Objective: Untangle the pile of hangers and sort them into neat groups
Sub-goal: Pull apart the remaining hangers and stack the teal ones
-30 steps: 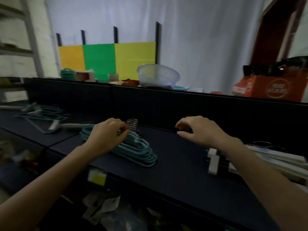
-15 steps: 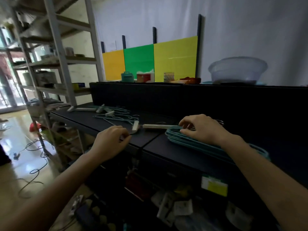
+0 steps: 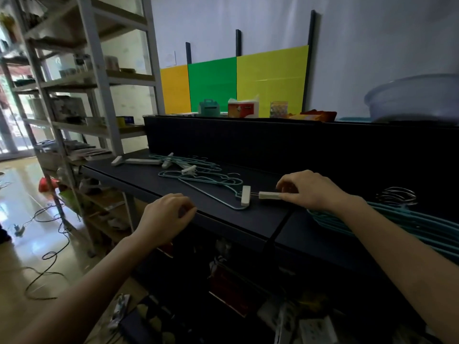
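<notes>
A loose tangle of teal wire hangers (image 3: 198, 176) with white clip hangers (image 3: 139, 161) lies on the dark table (image 3: 248, 219) at the middle left. A white clip hanger (image 3: 269, 195) lies nearer me, and my right hand (image 3: 310, 191) pinches its bar. Under my right forearm a neat stack of teal hangers (image 3: 422, 227) runs to the right, its metal hooks (image 3: 397, 196) bunched together. My left hand (image 3: 165, 216) hovers at the table's front edge with curled fingers, holding nothing.
A metal shelving rack (image 3: 82, 95) stands at the left. Behind the table a raised dark ledge (image 3: 273, 135) carries small boxes, a jar and a clear plastic basin (image 3: 417, 98). Cables trail on the floor (image 3: 44, 234). Clutter fills the space under the table.
The view has swung left. My right hand left the teal stack and took hold of the white clip hanger. My left hand came off the stack and now hovers at the table edge.
</notes>
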### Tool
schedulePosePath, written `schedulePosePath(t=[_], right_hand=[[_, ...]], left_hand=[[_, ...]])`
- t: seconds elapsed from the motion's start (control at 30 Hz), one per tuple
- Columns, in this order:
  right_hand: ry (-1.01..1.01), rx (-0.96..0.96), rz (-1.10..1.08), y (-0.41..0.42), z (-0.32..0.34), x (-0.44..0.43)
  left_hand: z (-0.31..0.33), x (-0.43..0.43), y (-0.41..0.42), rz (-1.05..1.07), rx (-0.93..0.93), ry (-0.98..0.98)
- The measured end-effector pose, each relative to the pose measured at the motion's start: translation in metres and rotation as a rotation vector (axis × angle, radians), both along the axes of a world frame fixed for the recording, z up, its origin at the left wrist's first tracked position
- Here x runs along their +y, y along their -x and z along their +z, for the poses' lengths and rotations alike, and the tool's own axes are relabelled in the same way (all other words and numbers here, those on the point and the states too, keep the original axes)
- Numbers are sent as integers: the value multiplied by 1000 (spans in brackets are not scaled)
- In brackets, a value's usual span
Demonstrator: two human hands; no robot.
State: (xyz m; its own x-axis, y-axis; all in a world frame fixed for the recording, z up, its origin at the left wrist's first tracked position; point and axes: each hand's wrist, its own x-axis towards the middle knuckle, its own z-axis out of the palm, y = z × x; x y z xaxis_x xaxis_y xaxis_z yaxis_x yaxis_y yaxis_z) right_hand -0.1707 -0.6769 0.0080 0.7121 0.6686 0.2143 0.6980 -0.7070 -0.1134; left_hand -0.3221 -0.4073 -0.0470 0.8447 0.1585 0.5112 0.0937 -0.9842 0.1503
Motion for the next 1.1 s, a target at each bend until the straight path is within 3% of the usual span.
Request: schedulePosePath(t=[0.17,0.33,0.47,0.6,0.8,1.1], right_hand=[[51,14,-72,-34,-3,16],[320,150,-158,-67,3,21],[399,269,-210,-85,1,19],[362,386,-181,-96,-1,18],[270,377,-119,-109,-4,21],[-29,78,-188,-127,13,45]], left_hand=[[-5,30,-41,-57,13,6],[4,56,-94,-143,11,14],[6,73,-131,-212,-1,43],[2,83,-157,-285,-1,92],[-5,99,-187,-348,-17,103],[-4,152,-207,-387,-13,108]])
